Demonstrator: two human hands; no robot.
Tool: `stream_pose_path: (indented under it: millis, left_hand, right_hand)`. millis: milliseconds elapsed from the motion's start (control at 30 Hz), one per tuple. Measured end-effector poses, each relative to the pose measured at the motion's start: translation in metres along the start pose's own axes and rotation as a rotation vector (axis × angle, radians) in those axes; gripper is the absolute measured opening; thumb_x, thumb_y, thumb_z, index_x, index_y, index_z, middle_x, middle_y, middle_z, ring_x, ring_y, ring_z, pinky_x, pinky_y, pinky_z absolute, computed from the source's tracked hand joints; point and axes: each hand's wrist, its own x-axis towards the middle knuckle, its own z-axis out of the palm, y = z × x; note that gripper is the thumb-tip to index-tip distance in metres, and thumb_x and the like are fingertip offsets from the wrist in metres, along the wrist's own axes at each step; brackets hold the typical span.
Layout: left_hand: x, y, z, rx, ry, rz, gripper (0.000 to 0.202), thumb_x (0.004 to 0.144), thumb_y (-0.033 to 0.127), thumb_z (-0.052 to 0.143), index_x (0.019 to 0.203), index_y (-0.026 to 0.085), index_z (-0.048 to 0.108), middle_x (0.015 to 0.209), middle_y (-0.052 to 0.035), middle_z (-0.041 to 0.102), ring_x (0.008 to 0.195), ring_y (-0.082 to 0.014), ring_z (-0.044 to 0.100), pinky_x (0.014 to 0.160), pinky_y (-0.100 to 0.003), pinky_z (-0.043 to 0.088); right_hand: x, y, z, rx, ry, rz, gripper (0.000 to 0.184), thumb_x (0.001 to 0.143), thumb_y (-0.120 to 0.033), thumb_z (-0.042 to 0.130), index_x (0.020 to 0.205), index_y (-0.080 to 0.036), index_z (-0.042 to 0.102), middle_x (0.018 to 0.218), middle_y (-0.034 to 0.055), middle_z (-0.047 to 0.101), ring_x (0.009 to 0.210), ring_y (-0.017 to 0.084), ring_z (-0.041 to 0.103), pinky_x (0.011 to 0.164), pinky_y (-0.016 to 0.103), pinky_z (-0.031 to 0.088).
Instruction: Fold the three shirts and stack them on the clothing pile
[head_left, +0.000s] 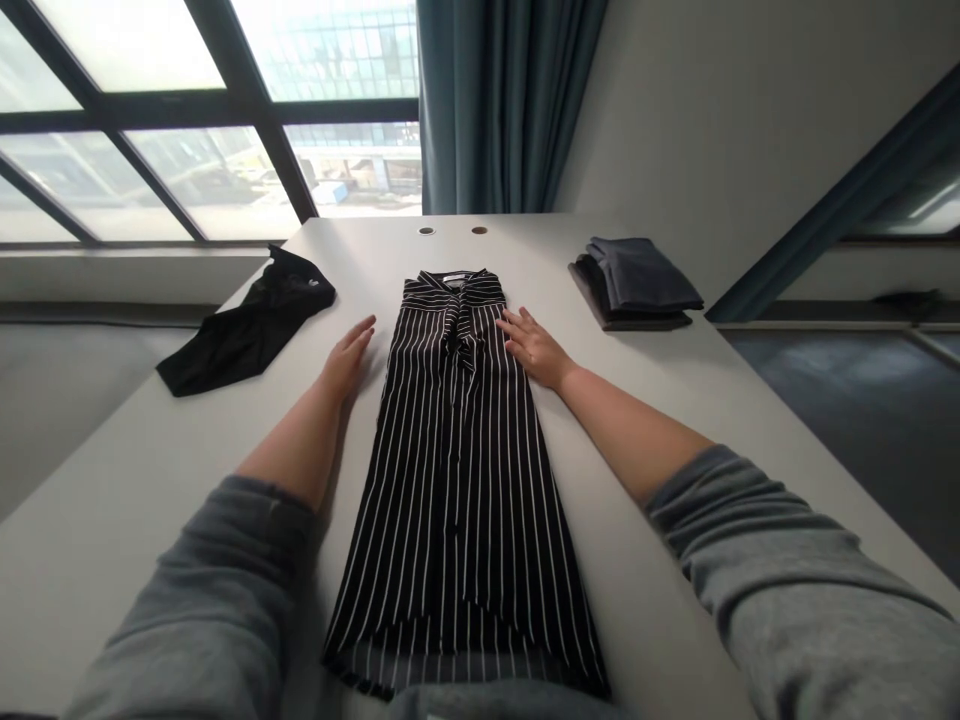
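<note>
A long black shirt dress with thin white vertical stripes (pixel 456 480) lies flat and lengthwise on the pale grey table (pixel 525 245), its collar at the far end and a tie or bow hanging from the neck. My left hand (pixel 348 358) rests palm down on the table just beside the garment's left edge, holding nothing. My right hand (pixel 534 347) lies flat at the right shoulder, its fingertips on or at the striped cloth. Neither hand grips anything. The dress's near hem reaches my body, partly hidden by my grey sleeve.
A crumpled black garment (pixel 251 325) lies at the table's left edge. A folded stack of dark clothes (pixel 637 280) sits at the far right. Two round grommets (pixel 450 230) are set near the far edge. Large windows and a teal curtain (pixel 499 100) stand beyond the table.
</note>
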Motion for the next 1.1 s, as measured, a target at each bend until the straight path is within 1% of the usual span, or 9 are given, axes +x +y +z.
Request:
stream_pose_path:
  millis: [100,167,267,333,433,600,733,900,1100]
  left_hand:
    - [-0.060,0.021,-0.010,0.229,-0.204,0.196,0.063,0.101,0.056,0.047,0.153,0.022,0.053,0.160,-0.0105,0.050,0.152,-0.0298,0.041,0.129,-0.051,0.026]
    - [-0.098,0.044,-0.004,0.396,-0.334,0.269,0.061,0.100,0.056,0.050,0.152,0.024,0.055,0.163,-0.0069,0.046,0.156,-0.0293,0.032,0.132,-0.051,0.020]
    - [-0.149,0.076,0.010,0.661,-0.521,0.304,0.063,0.104,0.054,0.044,0.158,0.021,0.048,0.169,-0.0093,0.035,0.159,-0.0298,0.027,0.131,-0.051,0.021]
    - [-0.179,0.090,0.017,0.751,-0.578,0.333,0.066,0.105,0.054,0.043,0.162,0.020,0.040,0.171,-0.0109,0.028,0.160,-0.0303,0.024,0.131,-0.051,0.020]
    - [-0.219,0.104,0.020,0.804,-0.590,0.399,0.067,0.106,0.054,0.042,0.165,0.022,0.032,0.172,-0.0107,0.024,0.160,-0.0295,0.021,0.132,-0.053,0.013]
    - [-0.279,0.120,0.014,0.780,-0.626,0.416,0.071,0.107,0.056,0.039,0.168,0.023,0.022,0.173,-0.0093,0.019,0.161,-0.0284,0.017,0.132,-0.052,0.016]
    - [-0.314,0.133,0.004,0.734,-0.637,0.381,0.069,0.106,0.052,0.046,0.167,0.026,0.026,0.173,-0.0070,0.020,0.161,-0.0279,0.018,0.131,-0.052,0.019]
    - [-0.339,0.137,-0.018,0.625,-0.647,0.363,0.068,0.097,0.042,0.065,0.160,0.033,0.042,0.170,-0.0044,0.032,0.157,-0.0284,0.030,0.130,-0.054,0.026]
    - [-0.361,0.123,-0.045,0.485,-0.661,0.307,0.058,0.097,0.032,0.065,0.154,0.032,0.053,0.164,-0.0058,0.044,0.153,-0.0287,0.040,0.128,-0.056,0.030]
  right_hand:
    - [-0.044,-0.042,-0.009,0.037,-0.078,-0.093,0.065,0.106,-0.062,0.035,0.161,-0.027,0.043,0.171,0.0060,0.030,0.162,0.033,0.014,0.129,0.061,0.018]
    - [-0.072,-0.073,-0.013,0.037,-0.140,-0.157,0.062,0.105,-0.058,0.043,0.159,-0.027,0.045,0.172,0.0072,0.028,0.161,0.034,0.013,0.129,0.062,0.018]
    - [-0.110,-0.119,-0.014,0.043,-0.264,-0.230,0.064,0.105,-0.052,0.049,0.162,-0.026,0.040,0.172,0.0093,0.027,0.161,0.033,0.015,0.130,0.058,0.020]
    - [-0.132,-0.145,-0.013,0.037,-0.355,-0.247,0.069,0.103,-0.054,0.053,0.164,-0.024,0.036,0.172,0.0111,0.026,0.160,0.033,0.019,0.130,0.058,0.021]
    - [-0.162,-0.171,-0.015,0.004,-0.426,-0.234,0.075,0.102,-0.056,0.055,0.165,-0.023,0.033,0.171,0.0135,0.024,0.159,0.035,0.023,0.130,0.060,0.018]
    - [-0.207,-0.192,-0.022,-0.006,-0.426,-0.209,0.077,0.100,-0.055,0.059,0.166,-0.026,0.031,0.171,0.0129,0.025,0.158,0.036,0.024,0.129,0.063,0.013]
    - [-0.227,-0.198,-0.027,0.021,-0.411,-0.210,0.073,0.100,-0.048,0.061,0.165,-0.027,0.033,0.172,0.0128,0.024,0.159,0.035,0.024,0.128,0.065,0.016]
    - [-0.238,-0.201,-0.041,0.122,-0.388,-0.299,0.055,0.102,-0.033,0.060,0.156,-0.028,0.049,0.166,0.0104,0.040,0.155,0.030,0.035,0.128,0.062,0.023]
    - [-0.274,-0.203,-0.053,0.207,-0.380,-0.263,0.059,0.098,-0.025,0.065,0.154,-0.031,0.052,0.164,0.0065,0.042,0.154,0.030,0.037,0.128,0.058,0.029]
